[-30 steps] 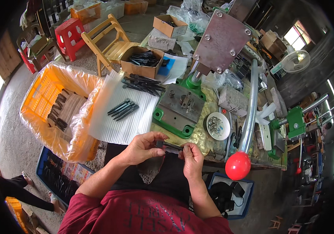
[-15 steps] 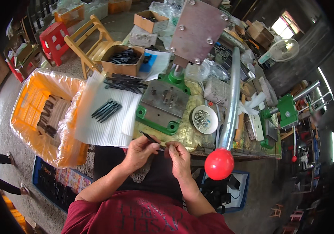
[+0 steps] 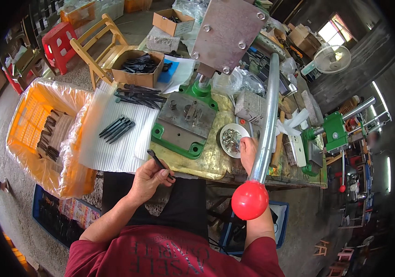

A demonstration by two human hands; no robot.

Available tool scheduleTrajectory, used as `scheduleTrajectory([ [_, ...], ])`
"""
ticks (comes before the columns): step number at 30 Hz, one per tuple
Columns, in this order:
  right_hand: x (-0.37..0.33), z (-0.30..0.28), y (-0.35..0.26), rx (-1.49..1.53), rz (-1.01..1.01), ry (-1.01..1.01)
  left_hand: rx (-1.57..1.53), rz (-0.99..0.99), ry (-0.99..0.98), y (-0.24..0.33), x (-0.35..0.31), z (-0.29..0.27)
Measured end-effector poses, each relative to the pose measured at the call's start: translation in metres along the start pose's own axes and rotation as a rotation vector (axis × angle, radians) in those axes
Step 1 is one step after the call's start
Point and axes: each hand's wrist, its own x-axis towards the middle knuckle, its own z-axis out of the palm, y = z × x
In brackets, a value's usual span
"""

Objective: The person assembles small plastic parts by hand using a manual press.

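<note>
My left hand (image 3: pixel 146 180) is closed around a slim black handle-shaped part (image 3: pixel 159 162), held tilted just in front of the table's near edge. My right hand (image 3: pixel 248 152) is at the right side of a white bowl (image 3: pixel 225 147) of small silvery metal pieces (image 3: pixel 231 140). Its fingertips are pinched together at the pieces; whether one is between them is hidden. The lever (image 3: pixel 272 101) with a red ball knob (image 3: pixel 250 200) covers part of my right wrist and forearm. Left of the bowl stands a green hand press (image 3: pixel 196 148) with a steel bed plate (image 3: pixel 181 121).
Several black parts (image 3: pixel 117 129) lie on white foam sheeting (image 3: pixel 91 152), with a bigger pile (image 3: pixel 138 96) behind. A cardboard box (image 3: pixel 135 79) holds more. At the left is a plastic-lined orange crate (image 3: pixel 20 131). A concrete block (image 3: pixel 251 107) sits behind the bowl.
My right hand has left the black part and moved right to the bowl, behind the lever. My left hand keeps the part and has shifted slightly left, turning it. The view has shifted a little.
</note>
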Motion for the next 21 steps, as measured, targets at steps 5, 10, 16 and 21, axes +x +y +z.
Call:
scheduleTrajectory([
  [5,0.001,0.008,0.014,-0.247,-0.104,-0.086,0.004,-0.018,-0.032,-0.004,-0.002,0.000],
  [10,0.007,0.010,0.009,-0.242,-0.043,-0.256,-0.056,-0.071,-0.055,-0.012,-0.005,0.000],
  [16,0.011,0.004,0.003,-0.386,-0.055,-0.340,-0.042,-0.060,-0.052,-0.015,-0.007,0.002],
  [21,0.013,0.002,0.001,-0.398,-0.066,-0.359,-0.018,-0.028,-0.061,-0.011,-0.007,-0.002],
])
